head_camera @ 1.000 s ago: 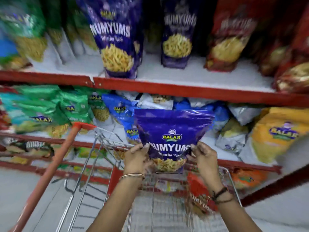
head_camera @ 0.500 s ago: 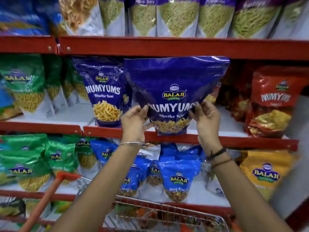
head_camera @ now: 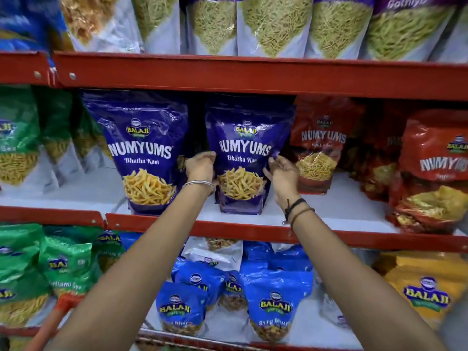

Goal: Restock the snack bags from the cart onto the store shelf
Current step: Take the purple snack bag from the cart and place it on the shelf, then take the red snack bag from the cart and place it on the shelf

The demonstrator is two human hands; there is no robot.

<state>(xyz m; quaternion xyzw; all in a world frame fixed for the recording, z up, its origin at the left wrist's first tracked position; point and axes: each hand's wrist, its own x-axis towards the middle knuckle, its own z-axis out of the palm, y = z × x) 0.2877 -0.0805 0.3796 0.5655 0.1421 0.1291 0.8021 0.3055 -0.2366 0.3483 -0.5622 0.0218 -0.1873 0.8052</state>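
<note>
Both hands, left hand [head_camera: 201, 165], right hand [head_camera: 282, 173], gripping upright purple bag [head_camera: 249, 148]

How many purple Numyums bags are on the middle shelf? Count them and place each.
2. One purple Numyums bag stands left of the left hand; the other bag stands between both hands, right hand at its edge. More may hide behind them.

Bare forearms: a thin silver bangle [head_camera: 199, 183] on the left wrist, dark cord bracelets [head_camera: 296, 208] on the right

Both hands [head_camera: 201, 165] [head_camera: 281, 173] raised, fingers seemingly curled
</note>
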